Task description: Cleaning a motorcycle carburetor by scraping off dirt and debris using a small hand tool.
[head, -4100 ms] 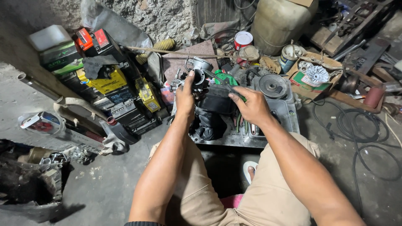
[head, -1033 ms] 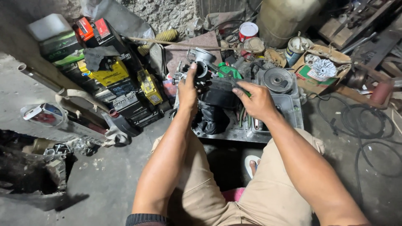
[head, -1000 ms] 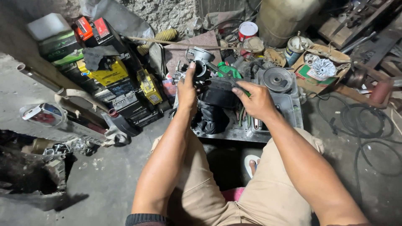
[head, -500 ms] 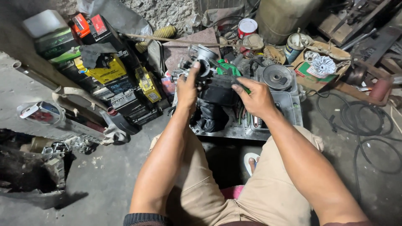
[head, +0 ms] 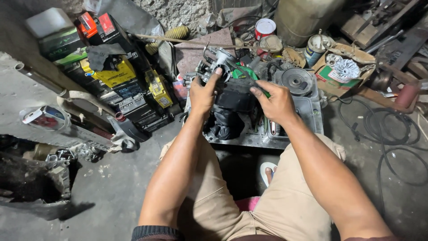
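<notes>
My left hand [head: 203, 93] grips a small grey metal carburettor [head: 213, 66], with the thumb up against its round body. My right hand [head: 275, 100] holds a screwdriver with a green handle [head: 243, 73]; its shaft points left toward the carburettor. Both hands hover over a metal tray [head: 249, 139] that carries a black rubber part [head: 232, 109] and a round silver disc [head: 296, 81]. My knees in beige trousers frame the bottom of the view.
Several batteries [head: 111, 76] are stacked at the left beside a long exhaust pipe [head: 67, 111]. Tins [head: 265, 29], a cardboard box [head: 343, 73] with a finned metal part, and black cables [head: 388, 134] lie at the right. An engine part [head: 31, 178] sits at the lower left.
Both hands stay on the carburettor and screwdriver over the tray, with only slight shifts. The view has drifted a little.
</notes>
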